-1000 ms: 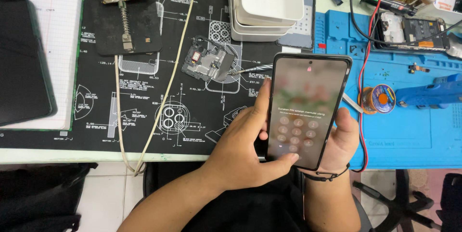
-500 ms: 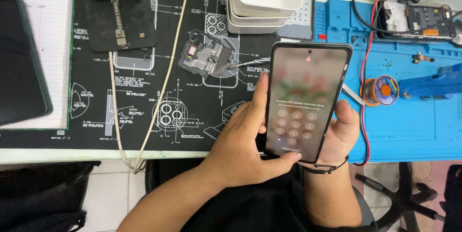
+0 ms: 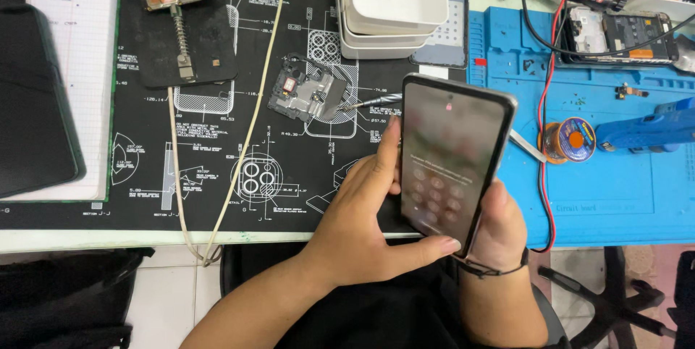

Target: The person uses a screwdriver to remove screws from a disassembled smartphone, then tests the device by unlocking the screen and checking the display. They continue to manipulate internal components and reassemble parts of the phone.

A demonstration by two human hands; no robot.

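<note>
Fingers: your left hand (image 3: 362,229) and right hand (image 3: 499,226) wrap the phone (image 3: 450,157), gripping both edges.
Tilt: screen faces you, so you can read it.

A phone repair workshop: the bench (image 3: 87,237) carries a black schematic work mat (image 3: 217,175), a blue silicone repair mat (image 3: 615,197), an opened phone (image 3: 622,34), a loose circuit board (image 3: 308,95), a solder wire spool (image 3: 572,139) and stacked white parts trays (image 3: 391,1).
</note>
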